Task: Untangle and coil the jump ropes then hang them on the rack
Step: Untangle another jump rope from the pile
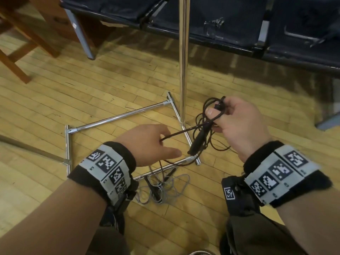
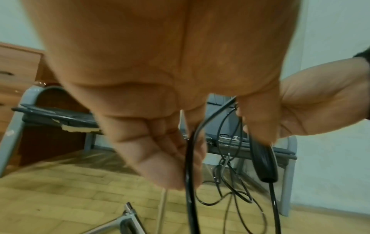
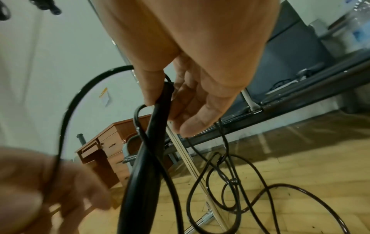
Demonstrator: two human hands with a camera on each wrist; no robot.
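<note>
A black jump rope (image 1: pixel 185 130) stretches between both hands above the rack's base. My right hand (image 1: pixel 215 111) grips several gathered loops of it along with the top of one black handle (image 1: pixel 199 138), which hangs down and left. In the right wrist view, thumb and fingers (image 3: pixel 156 88) pinch that handle (image 3: pixel 144 166), and loose cord (image 3: pixel 250 190) droops to the floor. My left hand (image 1: pixel 165 144) holds the cord, which runs between its curled fingers (image 2: pixel 160 158). A second, grey rope (image 1: pixel 165 188) lies tangled on the floor below my left wrist. The rack's chrome pole (image 1: pixel 184 52) stands just behind.
The rack's chrome base frame (image 1: pixel 117 116) lies on the wooden floor under my hands. A row of dark seats (image 1: pixel 230 24) runs along the back. A wooden desk (image 1: pixel 27 34) stands at the back left. A metal bar (image 1: pixel 27 148) lies on the floor at left.
</note>
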